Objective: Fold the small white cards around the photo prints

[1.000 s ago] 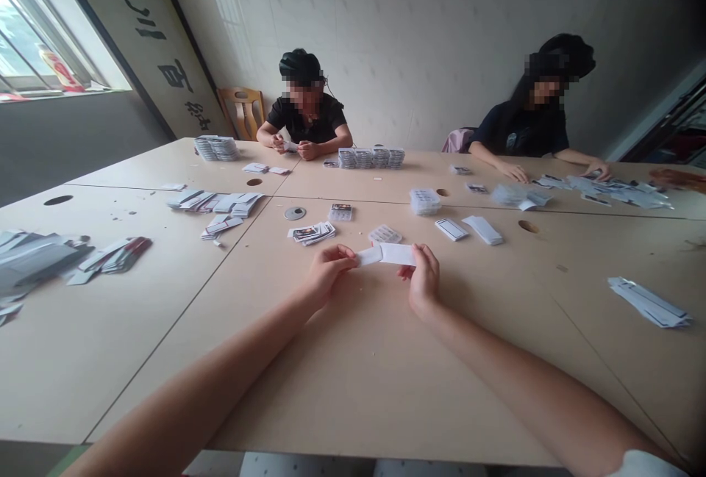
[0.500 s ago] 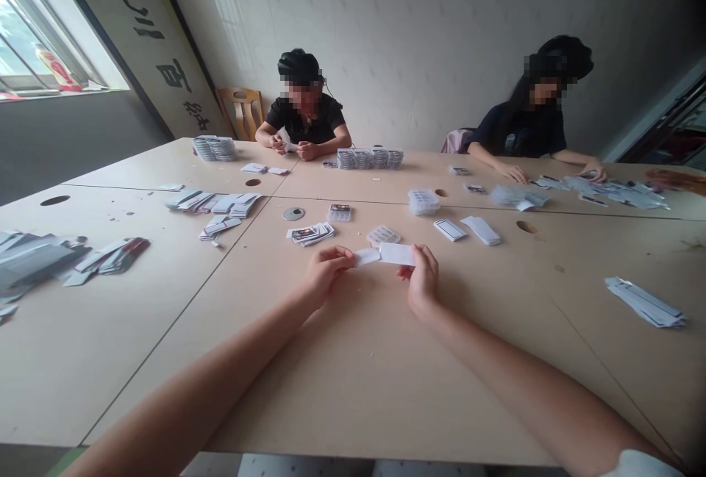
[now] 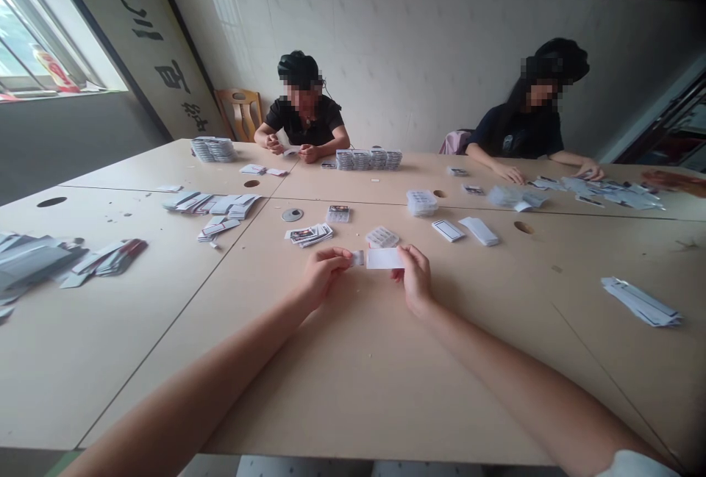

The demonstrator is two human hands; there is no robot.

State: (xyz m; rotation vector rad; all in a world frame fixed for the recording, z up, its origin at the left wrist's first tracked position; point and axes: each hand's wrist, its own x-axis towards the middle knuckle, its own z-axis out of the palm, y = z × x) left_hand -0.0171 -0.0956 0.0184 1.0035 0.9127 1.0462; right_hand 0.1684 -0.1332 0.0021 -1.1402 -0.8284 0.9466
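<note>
My left hand (image 3: pixel 321 271) pinches a small greyish-white card (image 3: pixel 357 258), most of it hidden by the fingers. A larger blank white card (image 3: pixel 383 258) is gripped by its right end between the thumb and fingers of my right hand (image 3: pixel 416 278). The two cards are held level, close to each other with a narrow gap between them. Just beyond them lies a clear plastic case (image 3: pixel 382 237) with small compartments. To its left are a loose pile of printed cards (image 3: pixel 309 234) and another clear case (image 3: pixel 338 214) with a dark printed strip.
Clear cases (image 3: pixel 422 202) and white card stacks (image 3: pixel 479 231) lie to the right of centre, with a strip bundle (image 3: pixel 640 302) farther right. Paper piles (image 3: pixel 215 203) spread over the left. Two people sit opposite behind rows of stacked cases (image 3: pixel 368 159) and loose cards. The table (image 3: pixel 342 389) has round holes.
The white card in my right hand has shifted slightly left and become level. Less of the left hand's card shows, and its visible end looks greyer. The view has shifted slightly.
</note>
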